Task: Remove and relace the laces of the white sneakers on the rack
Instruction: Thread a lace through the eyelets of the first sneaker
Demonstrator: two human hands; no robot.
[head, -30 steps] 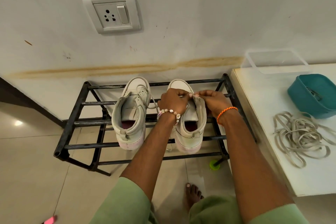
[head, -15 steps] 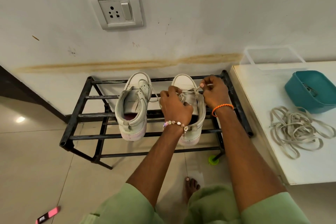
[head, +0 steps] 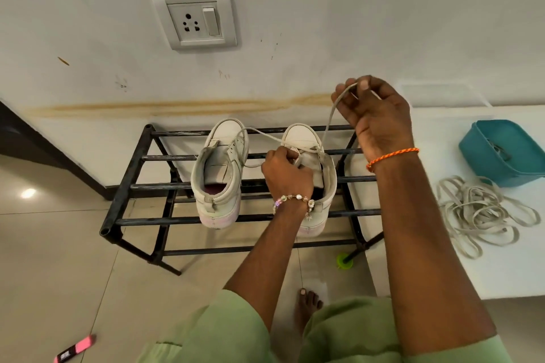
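Observation:
Two white sneakers stand side by side on a black metal rack [head: 138,153], toes toward the wall. The left sneaker [head: 219,174] has no lace in its upper eyelets. My left hand [head: 284,169] grips the tongue and upper of the right sneaker [head: 320,174]. My right hand [head: 373,113] is raised above and to the right of that shoe and pinches its lace [head: 328,121], which runs taut down to the eyelets. The lace's other end trails across toward the left sneaker.
A white table [head: 501,277] stands right of the rack with a pile of loose laces [head: 477,212], a teal container [head: 501,150] and a clear box [head: 442,94]. A wall socket [head: 193,19] is above. A pink object [head: 75,348] lies on the tiled floor; my bare foot [head: 306,303] is below the rack.
My right hand has lifted up and to the right from the shoe, drawing the lace out with it. My left hand has stayed on the right sneaker.

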